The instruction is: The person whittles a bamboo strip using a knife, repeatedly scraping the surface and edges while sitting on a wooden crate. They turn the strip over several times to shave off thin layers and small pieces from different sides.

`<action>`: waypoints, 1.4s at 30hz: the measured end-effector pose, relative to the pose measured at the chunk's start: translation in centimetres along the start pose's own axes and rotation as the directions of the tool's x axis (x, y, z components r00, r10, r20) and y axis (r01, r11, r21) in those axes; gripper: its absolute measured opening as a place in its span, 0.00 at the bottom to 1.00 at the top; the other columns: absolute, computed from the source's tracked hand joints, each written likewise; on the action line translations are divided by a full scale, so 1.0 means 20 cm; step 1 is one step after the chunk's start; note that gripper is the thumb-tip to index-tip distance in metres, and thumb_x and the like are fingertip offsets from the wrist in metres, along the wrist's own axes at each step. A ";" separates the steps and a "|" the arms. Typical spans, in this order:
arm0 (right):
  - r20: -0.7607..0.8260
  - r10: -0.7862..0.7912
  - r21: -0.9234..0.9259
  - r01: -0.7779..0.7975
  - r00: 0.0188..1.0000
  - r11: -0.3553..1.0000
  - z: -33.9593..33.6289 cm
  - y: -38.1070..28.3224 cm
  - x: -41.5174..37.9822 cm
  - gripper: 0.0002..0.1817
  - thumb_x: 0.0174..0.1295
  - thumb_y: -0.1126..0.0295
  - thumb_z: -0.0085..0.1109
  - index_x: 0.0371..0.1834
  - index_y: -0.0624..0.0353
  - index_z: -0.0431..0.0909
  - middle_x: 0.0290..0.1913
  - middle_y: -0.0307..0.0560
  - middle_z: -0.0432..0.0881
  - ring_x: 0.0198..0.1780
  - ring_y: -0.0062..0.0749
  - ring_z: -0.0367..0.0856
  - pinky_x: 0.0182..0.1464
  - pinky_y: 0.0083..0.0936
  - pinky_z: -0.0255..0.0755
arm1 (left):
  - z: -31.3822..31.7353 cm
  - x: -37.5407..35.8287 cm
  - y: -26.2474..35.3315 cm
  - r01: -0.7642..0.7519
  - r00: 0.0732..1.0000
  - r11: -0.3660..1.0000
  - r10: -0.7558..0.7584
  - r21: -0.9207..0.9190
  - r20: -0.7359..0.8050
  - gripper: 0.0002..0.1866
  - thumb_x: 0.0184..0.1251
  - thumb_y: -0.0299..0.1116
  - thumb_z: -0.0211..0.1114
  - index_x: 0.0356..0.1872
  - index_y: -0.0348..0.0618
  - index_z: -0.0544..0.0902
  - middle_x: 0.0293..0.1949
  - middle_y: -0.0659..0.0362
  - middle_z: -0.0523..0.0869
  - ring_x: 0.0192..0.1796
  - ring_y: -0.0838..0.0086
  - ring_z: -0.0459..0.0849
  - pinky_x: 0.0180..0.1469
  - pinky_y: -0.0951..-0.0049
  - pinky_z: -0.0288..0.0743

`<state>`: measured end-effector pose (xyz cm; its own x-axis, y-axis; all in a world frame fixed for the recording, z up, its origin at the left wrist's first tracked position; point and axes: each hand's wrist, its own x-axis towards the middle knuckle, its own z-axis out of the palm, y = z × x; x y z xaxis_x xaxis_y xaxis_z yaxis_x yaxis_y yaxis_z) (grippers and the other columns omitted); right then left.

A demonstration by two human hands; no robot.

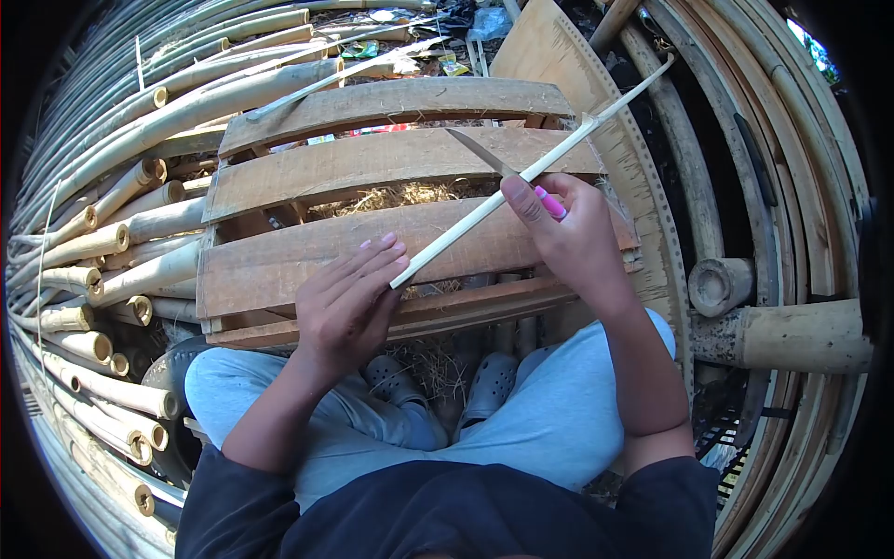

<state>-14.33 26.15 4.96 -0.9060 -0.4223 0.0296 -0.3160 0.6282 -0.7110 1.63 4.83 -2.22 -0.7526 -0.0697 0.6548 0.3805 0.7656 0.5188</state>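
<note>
A long pale bamboo strip (470, 220) slants up to the right over a slatted wooden bench. My right hand (577, 228) is closed round the pink handle of a knife (484, 153), with the thumb pressed against the strip. The blade points up and left, crossing behind the strip. By the strip's lower end is my left hand (349, 293), its fingers stretched out and close together. That end seems to touch the side of the left index finger; the left thumb is mostly hidden.
The wooden bench (279, 273) has gaps between its slats, with shavings below. Bamboo poles (158, 256) are stacked on the left. A curved board (610, 140) and long strips (792, 140) stand on the right, near a thick bamboo piece (792, 335). Another thin strip (345, 74) lies across the far slat.
</note>
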 end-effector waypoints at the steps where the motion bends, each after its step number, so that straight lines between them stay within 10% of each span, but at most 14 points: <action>1: -0.002 -0.006 0.062 0.006 1.000 0.998 0.01 0.01 0.01 0.43 0.61 0.28 0.68 0.28 0.69 0.83 0.23 0.52 0.83 0.30 0.38 0.88 0.36 0.36 0.79 | 0.00 0.00 0.01 -0.005 1.000 1.000 0.005 -0.002 0.001 0.17 0.58 0.18 0.75 0.50 0.37 0.90 0.51 0.50 0.93 0.60 0.59 0.91 0.62 0.60 0.86; 8: -0.060 -0.028 -0.041 0.026 0.998 0.999 0.04 0.03 0.04 0.27 0.62 0.50 0.75 0.32 0.70 0.83 0.28 0.58 0.87 0.34 0.42 0.91 0.39 0.36 0.82 | 0.02 0.02 0.02 -0.040 0.999 0.998 0.039 0.038 0.009 0.12 0.56 0.20 0.77 0.42 0.39 0.88 0.49 0.51 0.94 0.60 0.58 0.91 0.60 0.59 0.87; 13: -0.035 0.039 0.034 -0.038 0.999 0.999 0.02 -0.01 0.05 0.27 0.61 0.50 0.74 0.33 0.70 0.84 0.28 0.58 0.87 0.33 0.43 0.91 0.38 0.37 0.82 | -0.01 0.10 -0.01 -0.033 0.992 0.998 0.026 0.054 0.124 0.10 0.58 0.23 0.77 0.39 0.40 0.86 0.49 0.51 0.93 0.61 0.57 0.91 0.61 0.57 0.86; 21: -0.129 0.125 0.044 -0.120 0.984 0.992 0.03 0.02 0.12 0.28 0.62 0.48 0.74 0.33 0.69 0.85 0.27 0.54 0.88 0.32 0.39 0.89 0.40 0.35 0.81 | 0.05 0.19 -0.07 0.029 0.920 0.999 -0.043 0.041 0.390 0.16 0.80 0.35 0.61 0.60 0.36 0.82 0.65 0.48 0.86 0.75 0.52 0.77 0.81 0.47 0.63; 33: -0.115 0.183 0.040 -0.180 0.976 0.983 -0.01 0.04 0.15 0.24 0.56 0.53 0.72 0.30 0.70 0.84 0.25 0.50 0.86 0.29 0.33 0.86 0.38 0.33 0.80 | -0.03 0.27 -0.07 0.164 0.778 0.963 0.006 -0.212 0.629 0.17 0.81 0.37 0.61 0.61 0.40 0.84 0.69 0.47 0.82 0.78 0.52 0.72 0.86 0.44 0.49; 38: -0.249 0.057 -0.207 -0.111 0.967 0.972 0.01 0.00 0.04 0.28 0.65 0.46 0.70 0.30 0.66 0.83 0.26 0.55 0.86 0.31 0.49 0.89 0.39 0.44 0.80 | 0.05 0.21 -0.06 0.094 0.842 0.993 -0.042 -0.070 0.538 0.18 0.78 0.38 0.64 0.62 0.41 0.84 0.67 0.50 0.84 0.72 0.48 0.78 0.84 0.44 0.56; 42: -0.040 -0.034 -0.227 0.024 0.999 0.974 0.03 -0.16 -0.15 0.29 0.75 0.45 0.59 0.30 0.64 0.83 0.24 0.60 0.83 0.31 0.60 0.87 0.38 0.50 0.77 | 0.09 0.18 0.01 0.071 0.907 0.995 -0.036 -0.068 0.420 0.20 0.76 0.38 0.67 0.63 0.41 0.83 0.64 0.51 0.87 0.67 0.47 0.82 0.82 0.45 0.62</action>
<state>-10.50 24.97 6.81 -0.9053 -0.4170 0.0813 -0.3933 0.7500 -0.5318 -2.03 5.88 -0.75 -0.9217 0.1779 0.3448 0.3622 0.7133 0.6000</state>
